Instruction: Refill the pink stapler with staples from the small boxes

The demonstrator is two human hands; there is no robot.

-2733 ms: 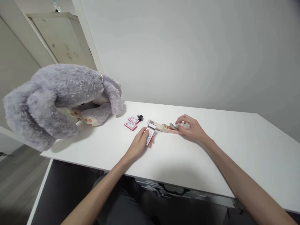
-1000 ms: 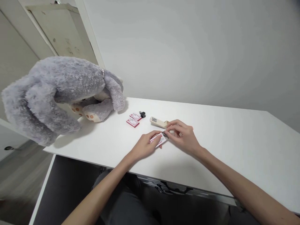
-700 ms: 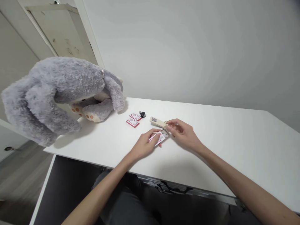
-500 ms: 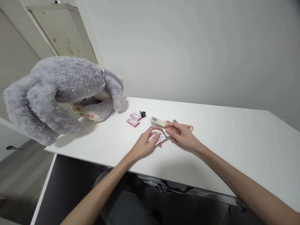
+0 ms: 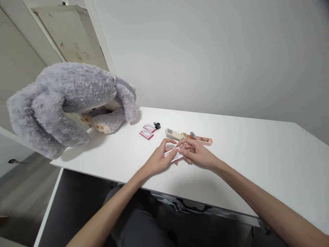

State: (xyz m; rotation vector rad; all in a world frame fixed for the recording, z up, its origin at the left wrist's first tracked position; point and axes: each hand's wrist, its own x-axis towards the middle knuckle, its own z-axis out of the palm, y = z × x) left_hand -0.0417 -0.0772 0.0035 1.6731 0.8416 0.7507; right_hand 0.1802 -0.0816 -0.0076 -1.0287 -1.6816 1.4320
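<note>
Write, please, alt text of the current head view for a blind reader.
A left hand holds a red-and-white box over a white table, the right hand at its end. Beyond lie an opened stapler and two similar boxes; a grey plush toy is at left.

Seemingly a study or office corner, home or workplace unclear, smooth white rectangular table [image 5: 252, 161] against a pale-grey wall [image 5: 205, 58], opened cream-and-orange plastic stapler-like tool [image 5: 173, 133] on top, fluffy lilac-grey plush toy [image 5: 82, 82], scuffed cream boxy cabinet [image 5: 69, 37], grey wood-look floor [image 5: 23, 185]
</note>
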